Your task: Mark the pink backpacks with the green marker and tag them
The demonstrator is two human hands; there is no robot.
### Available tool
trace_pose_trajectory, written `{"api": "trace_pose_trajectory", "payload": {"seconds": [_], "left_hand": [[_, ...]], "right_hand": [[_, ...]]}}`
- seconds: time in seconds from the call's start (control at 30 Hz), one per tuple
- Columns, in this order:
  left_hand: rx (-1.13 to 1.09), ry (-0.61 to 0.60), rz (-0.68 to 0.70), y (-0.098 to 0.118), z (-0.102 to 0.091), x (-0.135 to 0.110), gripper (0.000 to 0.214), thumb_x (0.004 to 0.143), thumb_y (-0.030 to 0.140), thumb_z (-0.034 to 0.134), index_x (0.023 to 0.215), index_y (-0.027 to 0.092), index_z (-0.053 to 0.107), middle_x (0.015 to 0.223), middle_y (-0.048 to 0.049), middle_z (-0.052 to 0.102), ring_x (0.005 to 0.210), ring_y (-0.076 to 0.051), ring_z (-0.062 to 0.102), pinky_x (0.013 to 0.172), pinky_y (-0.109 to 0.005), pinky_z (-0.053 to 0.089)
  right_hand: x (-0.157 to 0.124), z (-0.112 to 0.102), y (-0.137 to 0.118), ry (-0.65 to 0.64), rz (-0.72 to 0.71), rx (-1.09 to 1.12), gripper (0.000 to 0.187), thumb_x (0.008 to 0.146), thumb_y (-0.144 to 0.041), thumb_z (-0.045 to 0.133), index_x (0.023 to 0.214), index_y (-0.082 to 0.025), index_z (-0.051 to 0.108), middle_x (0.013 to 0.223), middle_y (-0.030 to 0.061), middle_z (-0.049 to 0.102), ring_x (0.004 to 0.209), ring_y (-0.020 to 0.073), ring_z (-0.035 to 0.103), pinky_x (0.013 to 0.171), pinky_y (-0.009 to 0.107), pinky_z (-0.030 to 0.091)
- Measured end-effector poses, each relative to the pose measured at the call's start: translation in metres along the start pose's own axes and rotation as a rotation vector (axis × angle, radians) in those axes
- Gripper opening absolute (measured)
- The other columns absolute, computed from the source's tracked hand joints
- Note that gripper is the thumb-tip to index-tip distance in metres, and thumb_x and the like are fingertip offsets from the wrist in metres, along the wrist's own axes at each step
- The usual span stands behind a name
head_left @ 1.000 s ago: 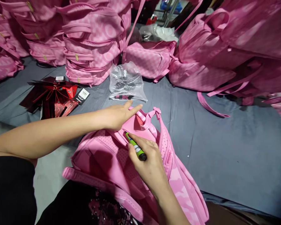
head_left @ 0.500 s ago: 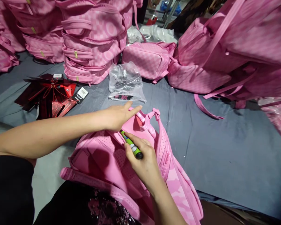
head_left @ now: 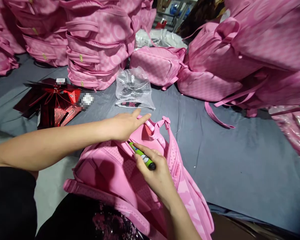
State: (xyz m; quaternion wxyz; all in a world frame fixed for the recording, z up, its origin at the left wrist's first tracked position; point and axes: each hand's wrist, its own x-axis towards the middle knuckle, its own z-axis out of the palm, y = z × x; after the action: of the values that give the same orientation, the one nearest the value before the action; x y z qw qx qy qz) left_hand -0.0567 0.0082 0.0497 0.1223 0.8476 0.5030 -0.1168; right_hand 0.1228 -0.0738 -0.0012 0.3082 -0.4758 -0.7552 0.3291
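Note:
A pink backpack (head_left: 125, 163) lies before me with its strap side up, perforated padding and camouflage-patterned sides showing. My left hand (head_left: 126, 125) lies over its upper edge, two fingers stretched out and apart; the thumb and other fingers are hidden. In my right hand (head_left: 156, 173) is a thick green marker (head_left: 143, 156) with a black end and a cartoon print, pinched between thumb and fingers. Its front end points up and left into the backpack's fabric just below my left hand. Whether that tip touches the fabric I cannot tell.
Stacked pink backpacks (head_left: 97, 43) stand at the back left, and more pink bags (head_left: 270, 43) are piled at the right. A bundle of red and black tags (head_left: 57, 103) and a clear plastic bag (head_left: 133, 88) lie on the grey cloth (head_left: 235, 166).
My right hand and the marker have shifted slightly right and down. My left hand stays nearly where it was. The view has moved a little.

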Motion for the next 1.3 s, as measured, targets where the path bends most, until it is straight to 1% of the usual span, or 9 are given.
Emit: {"api": "trace_pose_trajectory", "payload": {"seconds": [0.33, 0.5, 0.57, 0.7, 0.73, 0.8, 0.9, 1.07, 1.3], "left_hand": [[0.005, 0.038, 0.004, 0.0, 0.003, -0.008, 0.094, 0.082, 0.016, 0.057, 0.159, 0.024, 0.004, 0.152, -0.0227, 0.033, 0.102, -0.028, 0.065, 0.08, -0.034, 0.052], [0.024, 0.033, -0.121, 0.014, -0.006, -0.056, 0.095, 0.081, 0.007, 0.05, 0.159, 0.028, 0.001, 0.143, -0.0203, 0.042, 0.106, -0.028, 0.063, 0.079, -0.034, 0.052], [0.008, -0.047, -0.179, 0.02, -0.011, -0.073, 0.1, 0.078, 0.005, 0.051, 0.159, 0.032, -0.001, 0.152, -0.0204, 0.033, 0.12, -0.031, 0.057, 0.081, -0.036, 0.054], [-0.014, -0.049, -0.194, 0.02, -0.009, -0.076, 0.101, 0.075, -0.001, 0.049, 0.159, 0.033, 0.004, 0.157, -0.0196, 0.028, 0.129, -0.033, 0.051, 0.086, -0.039, 0.054], [-0.018, 0.003, -0.172, 0.017, -0.007, -0.072, 0.099, 0.075, -0.003, 0.047, 0.159, 0.032, 0.006, 0.154, -0.019, 0.033, 0.126, -0.031, 0.053, 0.088, -0.039, 0.054], [-0.044, 0.086, -0.125, 0.01, -0.003, -0.059, 0.096, 0.076, -0.006, 0.043, 0.159, 0.028, 0.01, 0.146, -0.0175, 0.043, 0.119, -0.027, 0.057, 0.09, -0.037, 0.053], [-0.091, 0.034, -0.104, 0.002, -0.005, -0.043, 0.095, 0.075, -0.005, 0.047, 0.159, 0.024, 0.011, 0.143, -0.018, 0.046, 0.118, -0.026, 0.058, 0.092, -0.037, 0.053], [-0.074, -0.109, -0.161, -0.001, -0.004, -0.025, 0.103, 0.073, 0.005, 0.059, 0.159, 0.03, 0.009, 0.149, -0.0185, 0.042, 0.128, -0.036, 0.052, 0.084, -0.04, 0.057], [-0.043, 0.112, -0.088, -0.012, 0.023, -0.013, 0.07, 0.091, 0.017, 0.045, 0.157, 0.027, 0.026, 0.134, -0.018, 0.056, 0.109, -0.03, 0.063, 0.079, -0.037, 0.057]], "right_hand": [[0.003, 0.009, -0.003, 0.036, 0.023, 0.037, 0.031, 0.09, -0.027, 0.06, 0.119, -0.022, 0.071, 0.11, 0.0069, 0.076, 0.102, 0.0241, 0.07, 0.096, 0.046, 0.053], [-0.004, -0.025, -0.039, -0.19, -0.087, 0.249, 0.026, 0.091, -0.026, 0.059, 0.114, -0.028, 0.072, 0.112, 0.0031, 0.076, 0.102, 0.0228, 0.071, 0.091, 0.044, 0.058], [-0.002, -0.057, -0.048, -0.028, -0.168, 0.293, 0.026, 0.093, -0.024, 0.055, 0.111, -0.032, 0.071, 0.119, 0.0022, 0.073, 0.11, 0.0242, 0.069, 0.095, 0.047, 0.056], [0.05, -0.103, -0.008, 0.643, -0.272, 0.001, 0.023, 0.093, -0.021, 0.049, 0.108, -0.027, 0.066, 0.11, 0.0056, 0.071, 0.104, 0.0247, 0.068, 0.094, 0.047, 0.053], [0.073, -0.104, 0.012, 0.535, -0.237, -0.214, 0.023, 0.095, -0.022, 0.047, 0.104, -0.023, 0.067, 0.102, 0.0075, 0.072, 0.097, 0.024, 0.069, 0.089, 0.043, 0.054], [0.122, -0.088, 0.054, 0.023, -0.16, -0.671, 0.035, 0.096, -0.015, 0.033, 0.11, -0.017, 0.066, 0.105, 0.0112, 0.071, 0.096, 0.0215, 0.069, 0.084, 0.036, 0.053], [0.186, -0.04, 0.102, -0.338, -0.218, -0.817, 0.021, 0.087, -0.015, 0.055, 0.1, -0.018, 0.071, 0.099, 0.009, 0.074, 0.09, 0.0205, 0.069, 0.079, 0.029, 0.05], [0.247, 0.032, 0.13, -0.441, -0.338, -0.923, 0.041, 0.09, -0.018, 0.058, 0.13, -0.01, 0.057, 0.136, 0.0205, 0.058, 0.12, 0.0279, 0.057, 0.095, 0.035, 0.043], [0.26, 0.053, 0.148, -0.491, -0.388, -0.971, 0.038, 0.099, -0.012, 0.033, 0.127, -0.003, 0.057, 0.13, 0.0276, 0.059, 0.119, 0.0321, 0.054, 0.099, 0.045, 0.035]]}}
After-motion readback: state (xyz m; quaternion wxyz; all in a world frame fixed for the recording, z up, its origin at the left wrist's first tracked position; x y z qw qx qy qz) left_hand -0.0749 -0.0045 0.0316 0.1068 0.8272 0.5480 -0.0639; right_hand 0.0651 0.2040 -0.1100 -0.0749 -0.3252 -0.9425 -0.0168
